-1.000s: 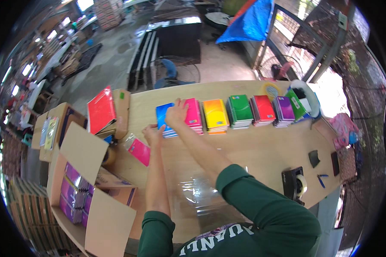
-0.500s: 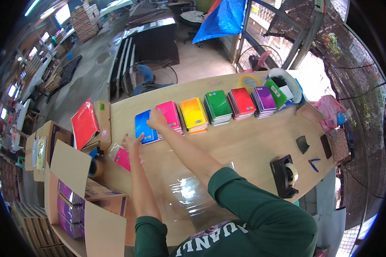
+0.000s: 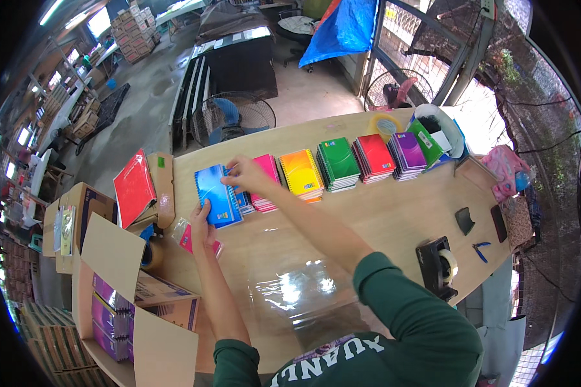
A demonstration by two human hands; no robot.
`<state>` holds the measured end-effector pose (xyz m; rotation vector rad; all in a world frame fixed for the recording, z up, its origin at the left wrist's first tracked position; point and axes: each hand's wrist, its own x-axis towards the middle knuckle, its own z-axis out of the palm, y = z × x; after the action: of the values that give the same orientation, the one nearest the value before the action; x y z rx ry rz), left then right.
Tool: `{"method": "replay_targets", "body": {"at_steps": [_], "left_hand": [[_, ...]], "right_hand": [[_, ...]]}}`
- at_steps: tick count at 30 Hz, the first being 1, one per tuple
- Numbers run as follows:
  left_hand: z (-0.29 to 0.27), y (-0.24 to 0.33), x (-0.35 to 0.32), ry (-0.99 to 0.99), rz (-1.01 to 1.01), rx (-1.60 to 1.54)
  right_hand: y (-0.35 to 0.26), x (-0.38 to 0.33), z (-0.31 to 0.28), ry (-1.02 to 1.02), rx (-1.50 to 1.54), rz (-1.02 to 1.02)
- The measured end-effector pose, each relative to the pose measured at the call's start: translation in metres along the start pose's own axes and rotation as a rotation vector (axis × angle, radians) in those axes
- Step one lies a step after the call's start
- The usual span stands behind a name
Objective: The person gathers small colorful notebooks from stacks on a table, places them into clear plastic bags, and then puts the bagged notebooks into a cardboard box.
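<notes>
I am stationed in a workshop. Indicators: my counter (image 3: 394, 219) carries stacked notebooks (image 3: 337, 161), a tape dispenser (image 3: 434, 266) and pliers (image 3: 479, 252); an open carton (image 3: 164, 348) stands at its left; beyond are a grey floor (image 3: 155, 106), piled boxes (image 3: 133, 32) and a fan (image 3: 229, 116).

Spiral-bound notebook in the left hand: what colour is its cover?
Mostly blue rectangular cover; head view shows it.

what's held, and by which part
At least one blue notebook: the left hand at its lower left edge, the right hand at its upper right corner.
</notes>
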<state>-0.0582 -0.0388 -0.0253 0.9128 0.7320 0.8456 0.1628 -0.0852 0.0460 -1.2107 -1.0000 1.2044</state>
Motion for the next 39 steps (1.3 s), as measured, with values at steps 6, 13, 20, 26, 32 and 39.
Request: {"method": "replay_targets", "body": {"at_steps": [6,13,20,26,32,39], "left_hand": [[0.100,-0.048,-0.064,0.002,-0.040,-0.280],[0.148,-0.104,-0.070,-0.125,-0.164,-0.420],[0.146,-0.104,-0.083,-0.297,-0.434,-0.532],[0.145,-0.127,-0.079,-0.477,-0.578,-0.696],[0.182,-0.141,-0.079,-0.309,-0.484,-0.469],[0.193,-0.140,-0.085,-0.073,-0.329,-0.374]], "right_hand": [[0.012,-0.067,-0.170,0.690,-1.427,0.262],[0.032,-0.072,-0.208,0.340,-1.616,0.167],[-0.045,-0.164,-0.183,-0.170,-0.872,-0.320],[-0.021,-0.193,-0.196,-0.152,-1.263,-0.678],[0.008,-0.158,-0.353,0.844,-1.302,0.513],[-0.006,-0.137,-0.337,0.879,-1.036,0.786]]}}
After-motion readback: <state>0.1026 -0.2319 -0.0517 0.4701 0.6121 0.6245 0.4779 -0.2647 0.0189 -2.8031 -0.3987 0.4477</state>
